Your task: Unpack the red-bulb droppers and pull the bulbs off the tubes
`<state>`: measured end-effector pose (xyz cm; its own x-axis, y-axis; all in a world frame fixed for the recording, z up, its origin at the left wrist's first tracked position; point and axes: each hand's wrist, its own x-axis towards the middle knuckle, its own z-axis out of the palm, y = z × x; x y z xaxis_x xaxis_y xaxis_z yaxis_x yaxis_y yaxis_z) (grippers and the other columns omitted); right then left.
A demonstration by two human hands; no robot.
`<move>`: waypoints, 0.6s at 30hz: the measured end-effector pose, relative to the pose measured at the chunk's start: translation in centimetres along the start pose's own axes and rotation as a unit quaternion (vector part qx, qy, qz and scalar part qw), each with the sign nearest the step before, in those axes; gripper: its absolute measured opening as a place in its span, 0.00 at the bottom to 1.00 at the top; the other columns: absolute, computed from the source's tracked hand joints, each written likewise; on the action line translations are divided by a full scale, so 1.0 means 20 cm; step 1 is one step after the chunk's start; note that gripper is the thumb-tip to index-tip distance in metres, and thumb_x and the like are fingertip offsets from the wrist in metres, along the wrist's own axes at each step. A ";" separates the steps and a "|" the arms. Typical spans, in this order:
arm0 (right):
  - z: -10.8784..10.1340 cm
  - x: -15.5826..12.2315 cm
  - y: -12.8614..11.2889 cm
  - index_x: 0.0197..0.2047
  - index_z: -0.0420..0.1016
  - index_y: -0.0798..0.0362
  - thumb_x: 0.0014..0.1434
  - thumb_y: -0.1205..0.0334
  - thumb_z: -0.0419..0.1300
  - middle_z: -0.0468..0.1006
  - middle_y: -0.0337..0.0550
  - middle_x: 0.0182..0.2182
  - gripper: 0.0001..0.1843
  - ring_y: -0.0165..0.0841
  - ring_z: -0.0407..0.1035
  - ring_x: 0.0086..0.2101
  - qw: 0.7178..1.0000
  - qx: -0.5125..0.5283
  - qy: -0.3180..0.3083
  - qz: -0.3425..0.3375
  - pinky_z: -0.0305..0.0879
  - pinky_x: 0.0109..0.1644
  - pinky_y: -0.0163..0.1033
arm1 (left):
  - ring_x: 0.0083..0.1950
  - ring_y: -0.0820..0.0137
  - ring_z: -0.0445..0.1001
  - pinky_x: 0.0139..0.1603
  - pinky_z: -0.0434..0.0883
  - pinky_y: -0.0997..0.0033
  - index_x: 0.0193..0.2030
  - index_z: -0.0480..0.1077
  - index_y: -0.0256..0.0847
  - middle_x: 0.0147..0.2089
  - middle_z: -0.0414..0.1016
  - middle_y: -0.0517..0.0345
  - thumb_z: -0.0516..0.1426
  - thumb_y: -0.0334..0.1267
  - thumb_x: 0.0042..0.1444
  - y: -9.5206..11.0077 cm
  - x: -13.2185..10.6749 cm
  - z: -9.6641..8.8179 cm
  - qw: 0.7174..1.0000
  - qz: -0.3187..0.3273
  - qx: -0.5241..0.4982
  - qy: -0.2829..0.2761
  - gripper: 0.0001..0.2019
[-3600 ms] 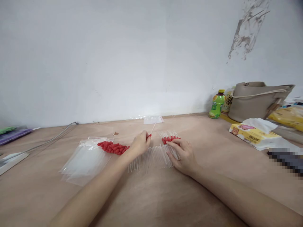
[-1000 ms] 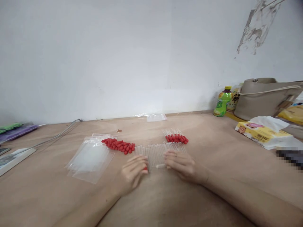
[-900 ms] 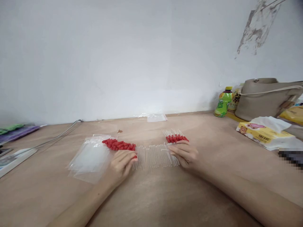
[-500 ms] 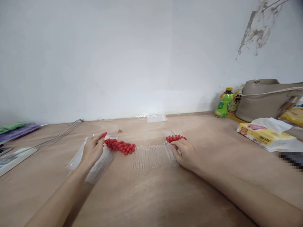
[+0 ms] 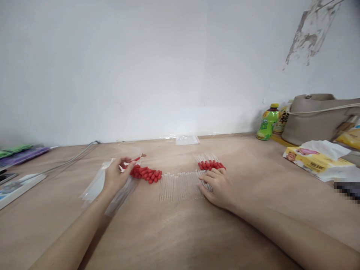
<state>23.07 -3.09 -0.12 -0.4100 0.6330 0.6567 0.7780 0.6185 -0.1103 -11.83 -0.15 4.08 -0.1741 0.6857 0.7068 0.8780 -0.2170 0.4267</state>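
My left hand [image 5: 116, 173] is closed, with a red rubber bulb [image 5: 137, 159] pinched at its fingertips, above the left end of a heap of red rubber bulbs [image 5: 149, 174]. My right hand [image 5: 218, 186] rests over the right end of a row of thin clear dropper tubes [image 5: 185, 186]. Its thumb stands apart from its fingers, and I see nothing held between them. Just beyond those fingers lie several tubes with red bulbs fitted [image 5: 210, 164], their clear ends pointing to the wall.
Clear plastic bags [image 5: 97, 186] lie under my left hand, and a small zip bag [image 5: 187, 140] lies by the wall. A cable [image 5: 73, 161] and a white power strip [image 5: 21, 191] are at left. To the right stand a green bottle [image 5: 267, 123], tissue box [image 5: 317, 159] and grey bag [image 5: 309, 120].
My left hand has moved right with the red bulb, which now sits lower and points away to the right. My right hand's fingers have spread over the tubes.
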 end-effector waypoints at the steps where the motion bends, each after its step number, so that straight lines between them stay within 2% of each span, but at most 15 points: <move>1: -0.01 0.00 0.00 0.35 0.74 0.51 0.55 0.57 0.55 0.75 0.41 0.30 0.09 0.34 0.63 0.33 1.000 0.001 -0.007 -0.002 0.50 0.40 0.41 | 0.30 0.70 0.68 0.30 0.64 0.73 0.35 0.69 0.40 0.34 0.73 0.58 0.54 0.47 0.50 0.03 -0.01 0.00 0.999 0.034 0.010 -0.013 0.13; 5: -0.03 -0.01 -0.01 0.37 0.74 0.51 0.53 0.50 0.57 0.74 0.43 0.31 0.15 0.35 0.62 0.35 0.999 0.012 -0.032 -0.012 0.49 0.42 0.42 | 0.34 0.67 0.69 0.38 0.65 0.68 0.34 0.69 0.41 0.33 0.74 0.58 0.54 0.44 0.53 0.10 -0.04 0.03 0.982 0.176 0.052 -0.052 0.10; 7: -0.03 -0.01 -0.01 0.37 0.74 0.51 0.52 0.47 0.57 0.74 0.44 0.31 0.17 0.35 0.62 0.35 0.999 0.016 -0.042 -0.016 0.49 0.42 0.43 | 0.35 0.66 0.69 0.39 0.64 0.66 0.35 0.70 0.42 0.33 0.74 0.58 0.53 0.43 0.54 0.10 -0.05 0.03 0.970 0.220 0.078 -0.066 0.09; 12: -0.05 0.00 -0.02 0.39 0.74 0.50 0.52 0.44 0.56 0.73 0.43 0.31 0.20 0.35 0.61 0.35 0.998 0.010 -0.063 -0.021 0.49 0.42 0.43 | 0.36 0.66 0.67 0.39 0.64 0.65 0.35 0.71 0.43 0.35 0.74 0.57 0.53 0.43 0.55 0.08 -0.06 0.04 0.956 0.253 0.120 -0.089 0.09; 15: -0.06 0.00 -0.02 0.40 0.74 0.50 0.51 0.43 0.56 0.73 0.43 0.31 0.21 0.35 0.61 0.35 0.997 0.002 -0.073 -0.025 0.49 0.43 0.44 | 0.37 0.65 0.67 0.41 0.64 0.64 0.35 0.72 0.42 0.35 0.73 0.56 0.54 0.42 0.54 0.08 -0.06 0.03 0.956 0.265 0.112 -0.067 0.09; 18: -0.06 -0.01 -0.02 0.40 0.74 0.50 0.50 0.42 0.57 0.73 0.44 0.32 0.22 0.35 0.61 0.35 0.997 -0.004 -0.068 -0.029 0.49 0.43 0.44 | 0.39 0.65 0.68 0.43 0.65 0.62 0.35 0.72 0.42 0.38 0.73 0.54 0.54 0.42 0.54 0.13 -0.10 0.02 0.955 0.276 0.094 -0.052 0.08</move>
<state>23.42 -3.94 0.73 -0.5152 0.6535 0.5545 0.7544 0.6528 -0.0685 -8.91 -1.76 3.55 0.3746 0.5701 0.7312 0.8896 -0.4434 -0.1100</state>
